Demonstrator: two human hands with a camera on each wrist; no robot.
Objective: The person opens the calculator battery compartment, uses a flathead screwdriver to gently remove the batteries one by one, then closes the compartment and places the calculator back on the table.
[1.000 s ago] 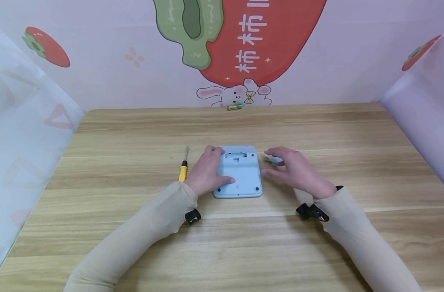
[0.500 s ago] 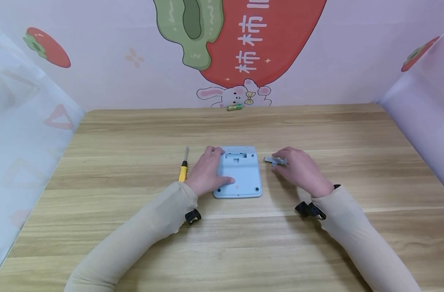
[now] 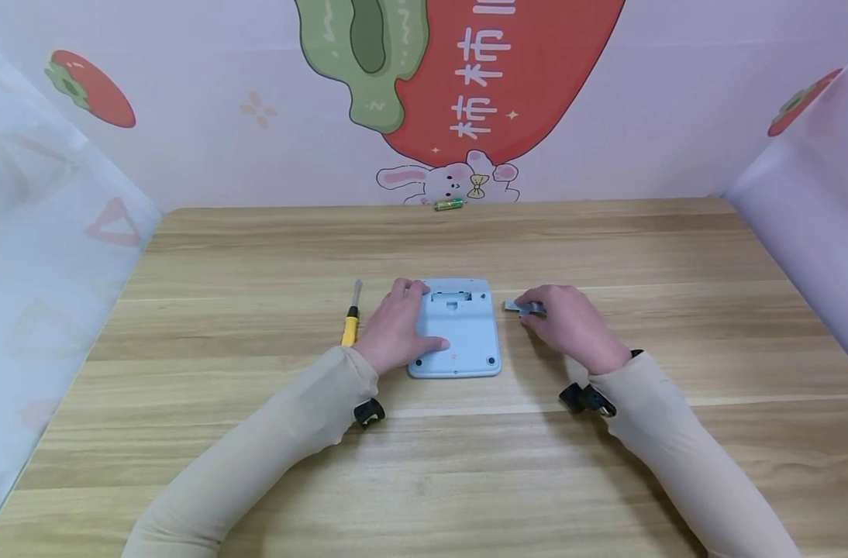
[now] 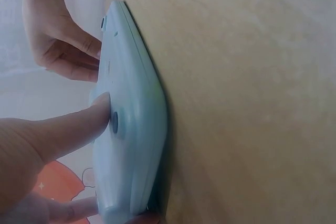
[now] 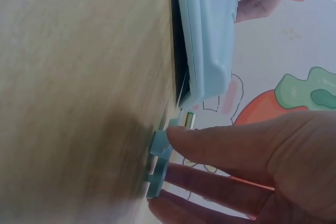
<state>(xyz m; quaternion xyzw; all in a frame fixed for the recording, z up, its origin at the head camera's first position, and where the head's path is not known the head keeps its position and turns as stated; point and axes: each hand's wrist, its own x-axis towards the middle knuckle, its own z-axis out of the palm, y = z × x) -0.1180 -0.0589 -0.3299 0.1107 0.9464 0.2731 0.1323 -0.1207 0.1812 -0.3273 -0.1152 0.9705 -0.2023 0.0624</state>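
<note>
A light blue calculator (image 3: pixel 459 333) lies back side up on the table, its battery compartment (image 3: pixel 451 297) uncovered. My left hand (image 3: pixel 394 327) holds it by the left side. In the left wrist view the thumb (image 4: pixel 79 129) presses on the back near a round rubber foot (image 4: pixel 115 122), with other fingers at the edge. To the right of the calculator, my right hand (image 3: pixel 570 324) pinches the small blue battery cover (image 3: pixel 524 308). The right wrist view shows this battery cover (image 5: pixel 161 150) low over the wood, between thumb and fingertips.
A yellow-handled screwdriver (image 3: pixel 350 329) lies left of the calculator, its handle end partly behind the left wrist. One green battery (image 3: pixel 448 204) rests at the table's back edge against the printed backdrop (image 3: pixel 256 155). Wooden tabletop (image 3: pixel 424 473) stretches around both forearms.
My right hand, earlier held with spread fingers over the battery cover, has closed on it and tilted it slightly. The left hand and the calculator have stayed put.
</note>
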